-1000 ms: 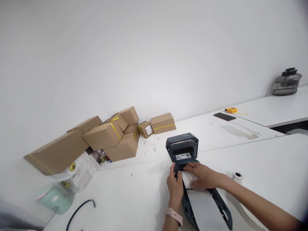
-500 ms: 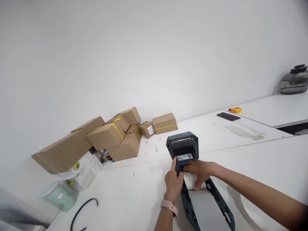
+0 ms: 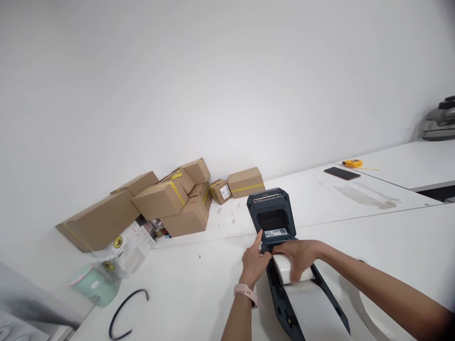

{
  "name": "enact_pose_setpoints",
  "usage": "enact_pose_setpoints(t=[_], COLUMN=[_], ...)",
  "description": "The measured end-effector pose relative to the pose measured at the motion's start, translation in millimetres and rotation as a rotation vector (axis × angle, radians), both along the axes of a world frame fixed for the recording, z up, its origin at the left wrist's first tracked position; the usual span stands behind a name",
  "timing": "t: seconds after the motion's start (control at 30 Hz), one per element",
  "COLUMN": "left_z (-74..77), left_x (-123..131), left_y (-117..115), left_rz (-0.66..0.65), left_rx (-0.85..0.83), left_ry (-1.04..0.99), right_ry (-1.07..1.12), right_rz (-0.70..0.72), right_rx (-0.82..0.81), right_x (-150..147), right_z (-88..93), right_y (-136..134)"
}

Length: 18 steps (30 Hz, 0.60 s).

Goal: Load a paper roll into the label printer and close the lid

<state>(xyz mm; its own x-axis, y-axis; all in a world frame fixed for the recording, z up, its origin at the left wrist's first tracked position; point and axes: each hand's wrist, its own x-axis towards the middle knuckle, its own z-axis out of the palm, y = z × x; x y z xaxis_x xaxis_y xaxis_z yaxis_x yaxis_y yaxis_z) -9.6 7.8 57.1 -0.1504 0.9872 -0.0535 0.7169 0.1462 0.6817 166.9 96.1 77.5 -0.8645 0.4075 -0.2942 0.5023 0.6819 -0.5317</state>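
A dark label printer (image 3: 280,308) lies with its lid (image 3: 272,215) raised on the white table. Inside its body is a white label roll (image 3: 282,269), and a wide strip of paper (image 3: 314,310) runs from it toward me. My right hand (image 3: 298,258) is closed over the roll, thumb on the near side and fingers on the far side. At the printer's left edge, near the lid hinge, my left hand (image 3: 254,263) grips the side. Its index finger points up along the lid, and the thumb reaches to the roll's left end. A pink band circles my left wrist.
Cardboard boxes (image 3: 159,199) are piled at the back left by the wall. A green tub (image 3: 97,286), plastic packaging and a curved black strip (image 3: 121,310) lie at left. A phone (image 3: 341,173), yellow tape measure (image 3: 353,163) and large bottle (image 3: 440,124) are at right.
The printer lid leans farther back, showing more of its inner side. The label roll shows more beneath my right hand. Both hands stay in about the same place; the view has shifted slightly.
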Motion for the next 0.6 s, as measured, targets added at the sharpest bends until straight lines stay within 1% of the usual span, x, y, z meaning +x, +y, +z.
enact_pose_setpoints(t=[0.1, 0.17, 0.23, 0.27, 0.33, 0.43, 0.5, 0.6], left_z=[-1.9, -5.1, -10.6, -14.1, -21.3, -29.1, -30.7, -29.1], left_x=[0.8, 3.0, 7.2, 10.1, 17.1, 27.2, 31.3, 33.3], left_y=[-3.5, -6.2, -8.5, -9.2, -10.1, -10.0, -9.9, -10.7], left_rz=[-0.004, 0.002, 0.034, 0.059, 0.126, 0.221, 0.249, 0.251], left_rx=[-0.002, 0.002, 0.012, 0.02, 0.03, 0.015, 0.0, -0.002], left_ry=[-0.019, -0.031, -0.038, -0.036, -0.012, 0.044, 0.059, 0.064], right_ry=[0.122, 0.294, 0.502, 0.599, 0.77, 0.908, 0.921, 0.88], right_rz=[0.063, 0.096, 0.095, 0.073, -0.017, -0.27, -0.439, -0.63], right_rx=[-0.188, -0.286, -0.341, -0.358, -0.409, -0.473, -0.493, -0.51], right_x=[20.7, 43.2, 71.5, 86.7, 116.1, 149.6, 161.1, 163.2], right_z=[23.3, 35.2, 40.3, 39.8, 33.1, 12.7, -5.3, -35.4], right_y=[0.0, 0.2, 2.5, 4.6, 10.9, 24.7, 36.3, 54.1])
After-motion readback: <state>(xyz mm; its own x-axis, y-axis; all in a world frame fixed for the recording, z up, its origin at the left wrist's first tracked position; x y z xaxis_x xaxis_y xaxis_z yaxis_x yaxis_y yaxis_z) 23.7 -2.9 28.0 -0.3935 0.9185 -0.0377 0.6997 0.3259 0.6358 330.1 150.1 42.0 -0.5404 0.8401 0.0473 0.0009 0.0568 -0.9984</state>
